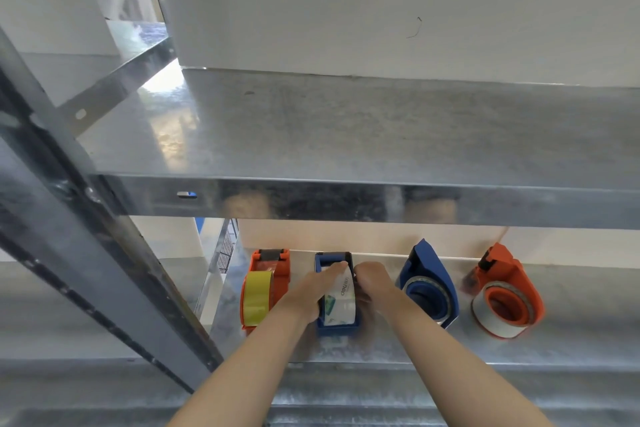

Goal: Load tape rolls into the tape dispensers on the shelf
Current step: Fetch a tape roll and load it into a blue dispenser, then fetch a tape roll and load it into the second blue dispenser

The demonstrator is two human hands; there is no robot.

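Low in the frame, on the lower shelf (398,347): 4 tape dispensers in a row along the back wall. From the left:

- orange dispenser (277,274) carrying a yellow roll (258,298);
- blue dispenser (337,326), under both hands, carrying a printed tape roll (341,298);
- second blue dispenser (433,270), tilted to the right, clear roll (424,282) on its hub;
- second orange dispenser (509,274), also tilted, white roll (495,322) on its hub, at lower right.

Left hand (311,291) reaching in from the bottom edge, fingers laid over the top of the printed tape roll, thumb against its left side: grip clamped on the roll. Right hand (372,282) just beside it, fingers curled tight against the roll's right rim: grip together on that edge. Printed tape roll seated upright between the blue walls, lettering facing up.

Across the middle of the frame, upper shelf (346,135) of bare metal, with a white box (381,3) on top. At left, dark upright post (86,236) slanting down.
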